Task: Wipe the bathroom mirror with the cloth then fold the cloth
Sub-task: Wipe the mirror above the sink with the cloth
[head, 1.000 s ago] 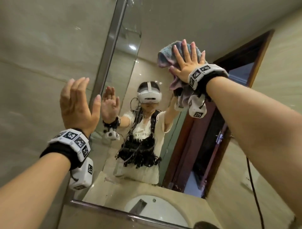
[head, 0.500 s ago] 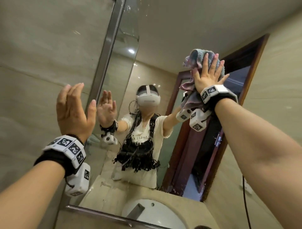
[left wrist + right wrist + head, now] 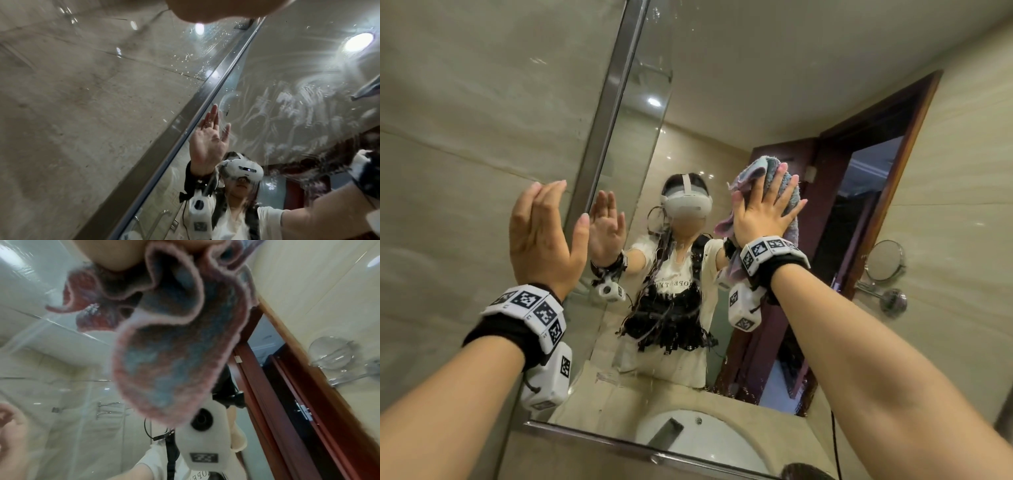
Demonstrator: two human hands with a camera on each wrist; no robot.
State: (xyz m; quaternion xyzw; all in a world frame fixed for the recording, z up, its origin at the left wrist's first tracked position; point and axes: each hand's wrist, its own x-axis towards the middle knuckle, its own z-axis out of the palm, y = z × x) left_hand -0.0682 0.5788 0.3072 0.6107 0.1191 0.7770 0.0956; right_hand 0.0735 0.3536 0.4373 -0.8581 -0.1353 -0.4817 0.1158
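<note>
The wall mirror (image 3: 722, 85) fills the middle of the head view, its steel frame (image 3: 606, 113) running up the left side. My right hand (image 3: 763, 212) presses a crumpled blue and pink cloth (image 3: 756, 171) flat against the glass with fingers spread straight. Folds of the cloth (image 3: 174, 340) hang down over the right wrist view. My left hand (image 3: 541, 229) is raised near the mirror's left edge, fingers straight and together, holding nothing; whether it touches the glass I cannot tell. Wet streaks (image 3: 298, 104) and droplets show on the mirror (image 3: 287, 81) in the left wrist view.
Beige tiled wall (image 3: 465, 154) lies left of the mirror. A round shaving mirror on a metal arm (image 3: 885, 262) is fixed to the right wall. The glass reflects a white sink (image 3: 698, 438), a dark wooden door (image 3: 835, 192) and me wearing a headset.
My right hand slid the cloth right across the glass, then back left and lower. The left hand stayed raised by the mirror's left edge.
</note>
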